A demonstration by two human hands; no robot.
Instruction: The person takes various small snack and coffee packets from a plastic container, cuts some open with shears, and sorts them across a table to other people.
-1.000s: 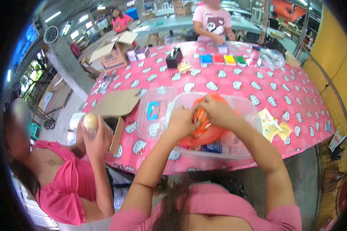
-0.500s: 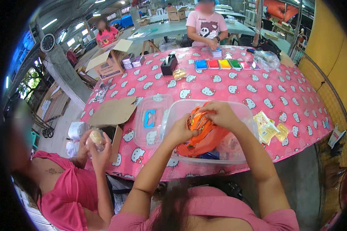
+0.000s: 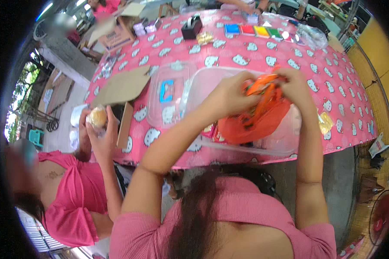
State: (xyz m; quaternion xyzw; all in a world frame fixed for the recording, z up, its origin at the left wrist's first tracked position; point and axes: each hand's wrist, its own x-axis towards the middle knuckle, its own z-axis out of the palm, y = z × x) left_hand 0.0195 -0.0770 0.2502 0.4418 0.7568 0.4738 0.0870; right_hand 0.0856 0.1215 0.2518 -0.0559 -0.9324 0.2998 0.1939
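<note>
An orange plastic bag (image 3: 257,123) hangs between my hands over a clear plastic bin (image 3: 207,77). My left hand (image 3: 237,95) grips the bag's gathered top on one side, and my right hand (image 3: 294,86) is closed on the other side of it. Dark markings show through the folds, but the contents cannot be made out. Below the bag, small colourful items in the bin are partly covered. The bin's clear lid (image 3: 153,112), with a blue handle (image 3: 166,90), lies on the table to the left.
At my left, a co-worker's hands (image 3: 101,129) hold a round, cream-coloured wrapped thing (image 3: 97,116) beside an open cardboard box (image 3: 124,129). Farther back are a black tape dispenser (image 3: 191,28) and coloured packs (image 3: 253,30). Yellow packets (image 3: 325,123) lie past my right forearm.
The orange bag has been lifted and shifted right, with both hands keeping hold of its top. The whole view has tilted downward. My right forearm now covers part of the yellow packets.
</note>
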